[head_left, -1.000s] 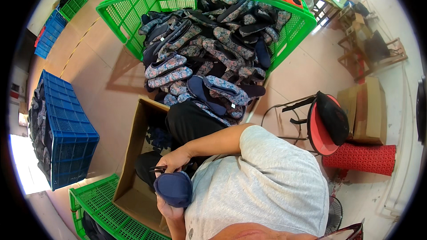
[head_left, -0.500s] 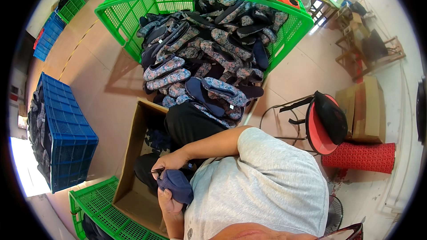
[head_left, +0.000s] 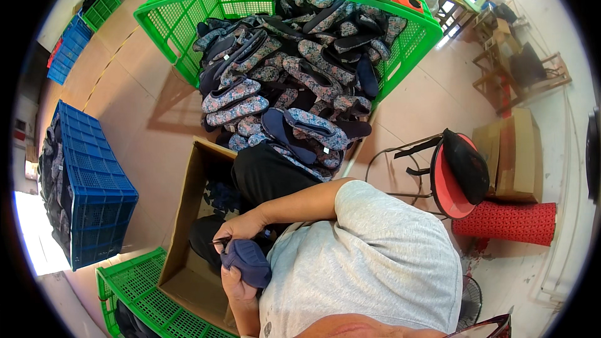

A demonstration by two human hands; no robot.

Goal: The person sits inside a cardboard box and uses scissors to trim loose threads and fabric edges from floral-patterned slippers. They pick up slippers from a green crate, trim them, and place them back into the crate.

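My left hand is closed on a navy fabric slipper, held close to my body above the cardboard box. Its far side is hidden by my fingers. In my right hand, closed just beyond the slipper, is a thin black tool like thread snips, its tip beside the slipper's edge. Most of the tool is covered by the fingers. Dark patterned fabric pieces lie inside the box by my knee. A large heap of floral slippers spills from a green crate toward my legs.
At the left stands a blue crate with dark items. A second green crate sits at the lower left. To the right are a red round stool with a black bag on it, a red patterned roll and a carton.
Both hands stay in nearly the same place with the slipper and the black tool. Only a very slight shift shows.
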